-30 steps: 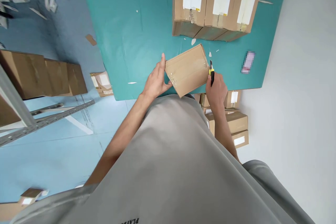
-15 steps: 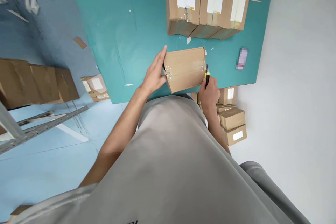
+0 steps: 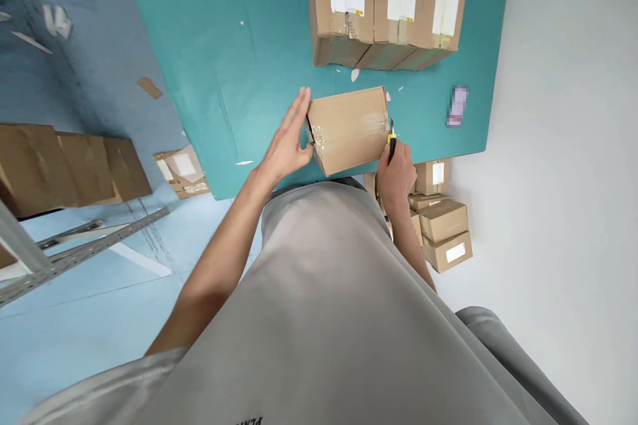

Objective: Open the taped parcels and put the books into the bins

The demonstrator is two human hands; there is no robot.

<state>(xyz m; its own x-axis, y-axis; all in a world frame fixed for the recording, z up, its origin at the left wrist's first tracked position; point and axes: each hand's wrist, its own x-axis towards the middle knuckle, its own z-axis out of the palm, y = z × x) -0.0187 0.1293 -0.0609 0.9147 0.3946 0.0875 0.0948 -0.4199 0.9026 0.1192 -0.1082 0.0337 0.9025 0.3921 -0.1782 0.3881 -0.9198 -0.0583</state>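
Note:
A small brown cardboard box (image 3: 349, 129) lies on the green table (image 3: 199, 66) near its front edge, close to my body. Wrinkled clear tape shows at its left end. My left hand (image 3: 289, 139) is at that left end, fingers stretched out and thumb apart, resting along the side without gripping it. My right hand (image 3: 397, 172) is wrapped round a black and yellow box cutter (image 3: 393, 144). Its tip points away from me, right beside the box's right end; whether blade and cardboard touch, I cannot tell.
Three taped cartons with white labels (image 3: 383, 6) stand side by side at the back. A blurred pinkish object (image 3: 457, 106) lies at the table's right. Small boxes (image 3: 443, 222) are stacked below the right edge. Larger cartons (image 3: 74, 169) and a metal frame (image 3: 90, 252) are on the left.
My left hand's fingers have shifted slightly left and lie a little looser from the box. The box cutter stays at the right end. The whole view has moved a little.

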